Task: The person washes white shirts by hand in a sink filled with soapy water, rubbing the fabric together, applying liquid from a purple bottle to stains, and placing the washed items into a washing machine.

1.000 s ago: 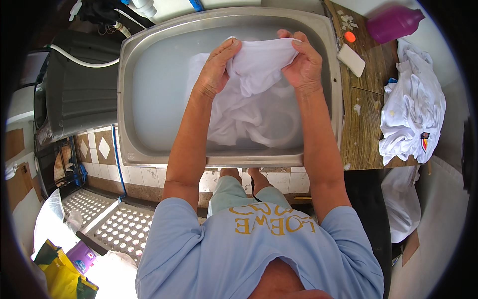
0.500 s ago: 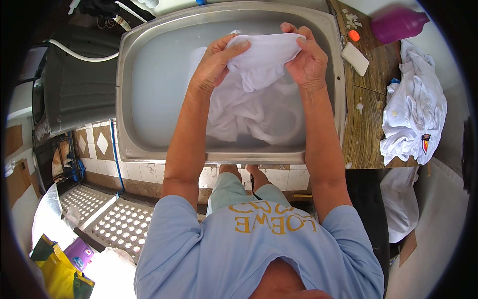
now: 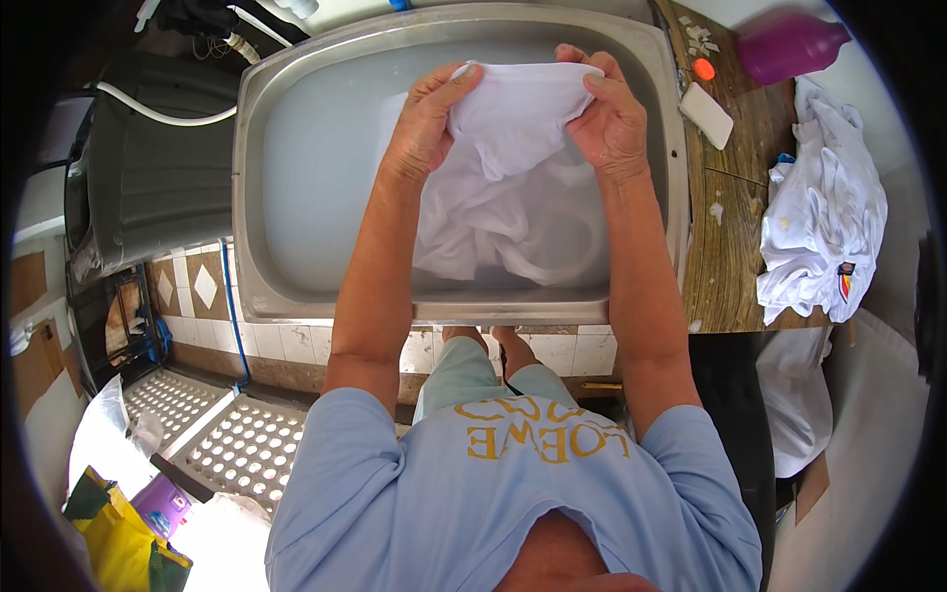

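Stretched between my two hands over the metal sink (image 3: pixel 264 286) is one end of a wet white cloth garment (image 3: pixel 523 109). My left hand (image 3: pixel 426 118) pinches its left corner, thumb on top. At the opposite corner my right hand (image 3: pixel 610 118) grips the edge between thumb and fingers. Below the held part, more white fabric (image 3: pixel 473 227) lies in folds in the cloudy water (image 3: pixel 316 178); whether it is the same piece I cannot tell.
To the right, a wooden counter (image 3: pixel 725 266) bears a white soap bar (image 3: pixel 706 115), an orange cap (image 3: pixel 703 69), a purple bottle (image 3: pixel 789 49) and a heap of white clothes (image 3: pixel 824 207). A dark grey bin-like container (image 3: pixel 163 158) stands left, with a white hose (image 3: pixel 168 119) over it.
Both hands keep their hold on the garment. Its upper edge is pulled a little straighter, and the hanging part has shifted slightly.
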A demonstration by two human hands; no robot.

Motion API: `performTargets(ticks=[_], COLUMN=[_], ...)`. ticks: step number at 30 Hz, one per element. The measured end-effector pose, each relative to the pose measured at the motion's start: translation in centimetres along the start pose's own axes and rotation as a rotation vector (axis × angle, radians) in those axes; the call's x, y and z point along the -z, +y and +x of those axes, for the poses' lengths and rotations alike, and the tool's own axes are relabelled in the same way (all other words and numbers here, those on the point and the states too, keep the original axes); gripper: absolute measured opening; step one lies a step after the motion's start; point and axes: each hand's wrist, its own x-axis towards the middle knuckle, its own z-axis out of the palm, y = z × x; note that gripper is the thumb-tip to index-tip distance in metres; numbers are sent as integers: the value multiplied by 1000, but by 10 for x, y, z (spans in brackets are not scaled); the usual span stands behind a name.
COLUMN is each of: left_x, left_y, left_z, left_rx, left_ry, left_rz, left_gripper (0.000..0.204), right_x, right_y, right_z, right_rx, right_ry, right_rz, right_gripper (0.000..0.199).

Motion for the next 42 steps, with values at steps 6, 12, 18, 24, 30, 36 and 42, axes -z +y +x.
performTargets(ticks=[6,12,18,24,30,36,42], left_x=[-5,-2,-61,-170,-208,-224,-229], left_y=[2,-6,-19,-56,-73,-88,-72], left_z=[-5,-2,-6,14,46,64,58], left_rx=[70,101,63,-693,-900,-914,-762], left_ry=[-22,-131,-143,-117,-209,-294,-358], left_rz=[-33,-96,-374,852,1496,1851,2002], left_gripper=[32,39,43,32,25,18,22], right_x=[3,15,15,37,40,39,32], right_y=[0,1,14,20,12,1,-6], right_z=[0,0,-8,-22,-16,-11,-13], right_rx=[-3,-17,-102,115,216,227,243], right_ry=[5,50,326,122,236,324,310], right_rz=[-4,-35,-653,267,550,745,592], right_gripper=[8,8,13,33,31,28,27])
